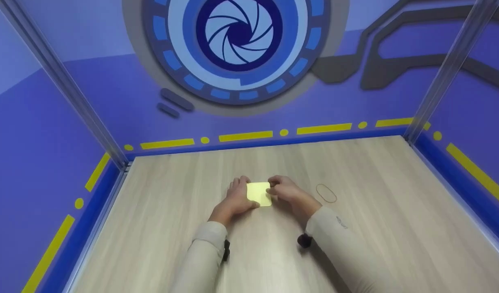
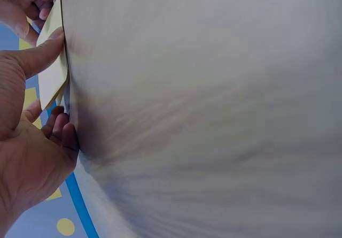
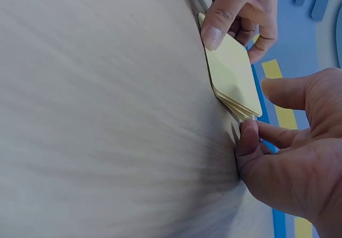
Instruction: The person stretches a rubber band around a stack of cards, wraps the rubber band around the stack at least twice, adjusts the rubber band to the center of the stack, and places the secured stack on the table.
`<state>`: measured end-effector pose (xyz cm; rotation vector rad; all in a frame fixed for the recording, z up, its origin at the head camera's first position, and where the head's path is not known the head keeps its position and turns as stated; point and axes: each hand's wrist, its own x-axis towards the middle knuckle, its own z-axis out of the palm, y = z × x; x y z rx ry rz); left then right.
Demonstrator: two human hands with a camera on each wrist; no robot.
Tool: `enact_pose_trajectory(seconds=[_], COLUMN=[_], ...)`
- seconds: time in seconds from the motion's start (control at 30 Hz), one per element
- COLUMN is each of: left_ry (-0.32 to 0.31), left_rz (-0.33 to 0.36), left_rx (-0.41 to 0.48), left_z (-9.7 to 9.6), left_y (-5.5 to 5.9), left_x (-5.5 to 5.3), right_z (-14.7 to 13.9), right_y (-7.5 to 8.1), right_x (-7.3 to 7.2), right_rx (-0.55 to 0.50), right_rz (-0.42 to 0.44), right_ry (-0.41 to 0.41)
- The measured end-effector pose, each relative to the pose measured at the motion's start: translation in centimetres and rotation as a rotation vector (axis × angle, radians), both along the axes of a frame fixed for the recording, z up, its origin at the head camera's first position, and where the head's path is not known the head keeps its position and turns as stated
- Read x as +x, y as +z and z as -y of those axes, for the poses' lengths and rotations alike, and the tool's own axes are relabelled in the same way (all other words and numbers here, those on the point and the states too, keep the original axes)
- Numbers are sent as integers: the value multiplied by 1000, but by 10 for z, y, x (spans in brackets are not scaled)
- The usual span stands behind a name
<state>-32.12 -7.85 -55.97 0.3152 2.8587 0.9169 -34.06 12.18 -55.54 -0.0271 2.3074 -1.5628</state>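
A small stack of pale yellow square cards [image 1: 258, 194] with rounded corners lies near the middle of the table. My left hand [image 1: 235, 197] grips it from the left, thumb pressed on top near the front edge and the other fingers around the side. At the right edge is my right hand [image 1: 285, 189]. Its curled fingertips [image 3: 249, 133] meet the lower layers, while its thumb [image 3: 283, 92] stands beside the stack. In the right wrist view the layers of the stack [image 3: 233, 69] spread apart slightly at that edge. The undersides of the cards are hidden.
A thin tan rubber band [image 1: 326, 193] lies on the wooden table [image 1: 172, 187] to the right of my right hand. Blue and purple printed panels [image 1: 107, 81] enclose the table behind and at both sides, with metal posts [image 1: 449, 69] at the corners.
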Motion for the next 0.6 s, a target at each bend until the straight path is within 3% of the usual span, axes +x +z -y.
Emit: enact_pose_trajectory(seconds=[0.13, 0.33, 0.47, 0.6], left_ry=[-3, 3, 5, 5], left_rz=[9, 2, -9, 23], left_rx=[1, -9, 18, 80], left_z=[-2, -2, -1, 3], left_y=[0, 0, -1, -2], left_x=[1, 1, 1, 3], right_z=[-1, 2, 5, 5], right_y=[1, 1, 0, -4], right_x=[-3, -3, -2, -4], right_rx=[-37, -3, 10, -9], right_rz=[28, 48, 32, 48], right_ry=[-24, -26, -30, -69])
